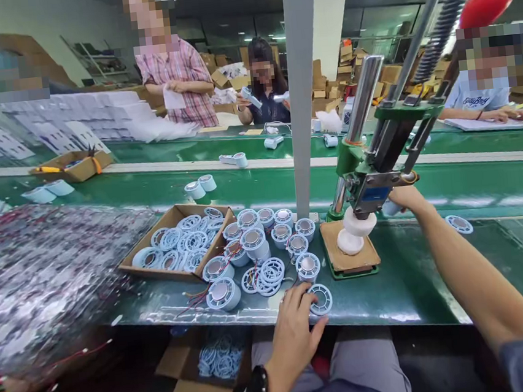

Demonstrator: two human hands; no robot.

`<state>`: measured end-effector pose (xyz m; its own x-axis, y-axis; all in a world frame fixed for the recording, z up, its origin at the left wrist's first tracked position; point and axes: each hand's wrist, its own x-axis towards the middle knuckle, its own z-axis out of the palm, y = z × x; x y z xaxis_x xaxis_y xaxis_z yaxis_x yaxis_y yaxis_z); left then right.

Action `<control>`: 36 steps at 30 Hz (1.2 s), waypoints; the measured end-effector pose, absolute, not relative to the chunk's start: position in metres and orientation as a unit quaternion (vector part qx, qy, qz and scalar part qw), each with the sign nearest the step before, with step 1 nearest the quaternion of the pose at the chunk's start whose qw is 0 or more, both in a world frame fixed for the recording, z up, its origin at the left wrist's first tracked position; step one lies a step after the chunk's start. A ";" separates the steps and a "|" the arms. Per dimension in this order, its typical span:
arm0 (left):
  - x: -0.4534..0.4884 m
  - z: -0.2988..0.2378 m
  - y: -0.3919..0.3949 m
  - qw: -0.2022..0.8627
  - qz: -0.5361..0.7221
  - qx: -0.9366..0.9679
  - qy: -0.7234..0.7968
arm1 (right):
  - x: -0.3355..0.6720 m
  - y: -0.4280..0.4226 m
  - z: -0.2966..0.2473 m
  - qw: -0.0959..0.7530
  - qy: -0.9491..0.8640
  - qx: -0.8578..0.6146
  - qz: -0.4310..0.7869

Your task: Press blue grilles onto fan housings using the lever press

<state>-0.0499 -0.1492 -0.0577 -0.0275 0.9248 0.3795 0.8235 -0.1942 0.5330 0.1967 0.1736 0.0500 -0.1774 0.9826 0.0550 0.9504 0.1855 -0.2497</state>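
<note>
A green tabletop [403, 281] carries a hand press [371, 179] standing on its wooden base pad [341, 256], with a white part [355, 230] under the ram. A cardboard box [171, 220] of pale blue rings sits left of a cluster of round fan housings [254, 240]. The right hand [407, 197] reaches behind the press; whether its fingers are closed on anything cannot be told. The left hand [294, 319] rests at the tabletop's near edge, fingers [312, 290] loosely pinching a blue ring [321, 299].
</note>
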 end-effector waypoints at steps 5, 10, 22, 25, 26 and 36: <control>-0.049 -0.057 -0.150 0.086 0.326 0.695 0.635 | 0.212 0.120 0.032 0.051 -0.840 -0.526 0.122; -0.044 -0.056 -0.152 0.078 0.301 0.700 0.643 | 0.220 0.076 0.015 0.118 -0.843 -0.512 0.118; -0.048 -0.052 -0.156 0.113 0.358 0.696 0.612 | 0.256 -0.042 -0.049 0.336 -0.734 -0.583 0.094; -0.037 -0.047 -0.160 0.147 0.413 0.643 0.628 | 0.213 -0.089 -0.062 0.369 -0.730 -0.559 0.132; -0.032 -0.045 -0.160 0.159 0.422 0.632 0.630 | 0.195 -0.101 -0.067 0.384 -0.738 -0.537 0.144; -0.017 -0.033 -0.147 0.152 0.411 0.629 0.642 | 0.106 -0.122 -0.081 0.486 -0.737 -0.458 0.102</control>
<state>-0.0165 -0.1471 -0.0328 -0.1626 0.9326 0.3223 0.6822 -0.1298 0.7196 0.1064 -0.1224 -0.0814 -0.1081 0.7737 0.6243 0.5759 0.5606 -0.5950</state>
